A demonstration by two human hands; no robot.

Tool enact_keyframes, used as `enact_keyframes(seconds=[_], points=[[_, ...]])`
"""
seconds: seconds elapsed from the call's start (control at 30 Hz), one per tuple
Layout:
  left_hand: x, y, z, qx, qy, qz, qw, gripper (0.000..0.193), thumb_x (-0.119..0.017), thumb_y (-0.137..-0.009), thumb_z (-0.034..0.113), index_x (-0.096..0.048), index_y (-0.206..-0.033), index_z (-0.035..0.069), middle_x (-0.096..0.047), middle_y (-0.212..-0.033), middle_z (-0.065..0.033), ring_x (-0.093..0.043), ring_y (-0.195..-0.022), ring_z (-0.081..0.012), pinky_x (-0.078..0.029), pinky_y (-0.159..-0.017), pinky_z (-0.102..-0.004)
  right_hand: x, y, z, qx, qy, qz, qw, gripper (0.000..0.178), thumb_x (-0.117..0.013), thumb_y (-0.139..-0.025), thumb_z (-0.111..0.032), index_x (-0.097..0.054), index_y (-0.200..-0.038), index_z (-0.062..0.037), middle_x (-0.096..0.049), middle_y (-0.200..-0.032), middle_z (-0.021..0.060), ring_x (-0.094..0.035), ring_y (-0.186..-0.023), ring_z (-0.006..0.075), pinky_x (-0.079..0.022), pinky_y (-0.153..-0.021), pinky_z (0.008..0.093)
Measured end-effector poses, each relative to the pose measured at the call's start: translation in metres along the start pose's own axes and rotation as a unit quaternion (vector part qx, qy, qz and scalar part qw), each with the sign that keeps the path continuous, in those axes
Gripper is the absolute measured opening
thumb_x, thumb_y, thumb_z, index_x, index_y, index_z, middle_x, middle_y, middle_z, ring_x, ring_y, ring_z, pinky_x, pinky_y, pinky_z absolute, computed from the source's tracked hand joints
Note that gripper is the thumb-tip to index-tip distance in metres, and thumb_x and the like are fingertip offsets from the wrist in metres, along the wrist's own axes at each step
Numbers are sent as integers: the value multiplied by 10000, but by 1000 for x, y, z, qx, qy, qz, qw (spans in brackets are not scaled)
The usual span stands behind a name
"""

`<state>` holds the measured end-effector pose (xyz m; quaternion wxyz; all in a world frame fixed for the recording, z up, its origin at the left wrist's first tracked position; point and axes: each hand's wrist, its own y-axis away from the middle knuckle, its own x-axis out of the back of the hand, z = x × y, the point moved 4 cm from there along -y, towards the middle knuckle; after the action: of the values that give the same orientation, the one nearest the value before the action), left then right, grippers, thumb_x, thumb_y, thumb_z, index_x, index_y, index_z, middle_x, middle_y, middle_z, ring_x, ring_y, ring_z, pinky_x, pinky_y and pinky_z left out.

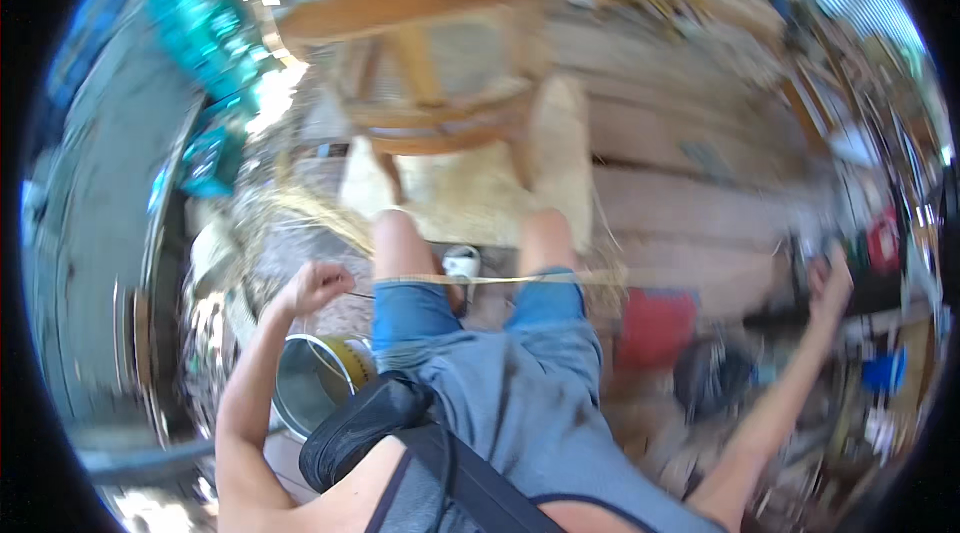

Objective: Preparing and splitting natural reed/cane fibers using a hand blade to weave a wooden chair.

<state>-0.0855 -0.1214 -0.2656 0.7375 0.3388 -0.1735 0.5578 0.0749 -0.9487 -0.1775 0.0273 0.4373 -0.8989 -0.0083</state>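
A long, pale, flat strand that looks like cane or straw crosses my lap just above the knees. Its left end meets the closed fingers of my left hand, and a thin dark line also shows beside those fingers. Far out to the right, my right hand is smeared by motion, so its fingers and anything in them are unclear. In front of my knees stands a wooden chair with an open seat frame, on a pale board.
Beside my left forearm stands a yellow-sided bucket. Loose straw-like strands lie left of the board. A red flat thing and a dark round thing are on the floor at right. A grey bench top runs along the left.
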Motion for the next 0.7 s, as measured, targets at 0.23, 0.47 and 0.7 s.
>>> enact_keyframes(seconds=[0.23, 0.47, 0.7], points=[[-6, -51, 95, -130, -33, 76, 988, 207, -596, -917, 211, -640, -1009, 31, -658, -857, -165, -666, -829, -248, -505, -732, -361, -123, 129, -32, 4, -42, -121, 992, 309, -568, -950, -421, -596, -914, -116, -504, -654, -51, -423, -469, 13, -270, -349, 161], [-31, -105, 286, -347, -90, 77, 930, 227, -618, -894, 269, -640, -976, 59, -648, -819, -148, -637, -800, -355, -506, -695, -429, -318, 283, -12, 83, -13, -412, 907, 328, -439, -1022, -337, -598, -931, -65, -560, -595, 14, -444, -398, 57, -324, -340, 215], [151, -98, 169, -230, -28, 58, 971, 238, -634, -913, 178, -692, -1092, 33, -721, -1012, -72, -648, -897, -115, -517, -791, -295, -291, 120, -34, 100, 140, -338, 925, 281, -405, -1030, -321, -536, -914, -101, -472, -575, -31, -418, -391, 44, -302, -327, 188]])
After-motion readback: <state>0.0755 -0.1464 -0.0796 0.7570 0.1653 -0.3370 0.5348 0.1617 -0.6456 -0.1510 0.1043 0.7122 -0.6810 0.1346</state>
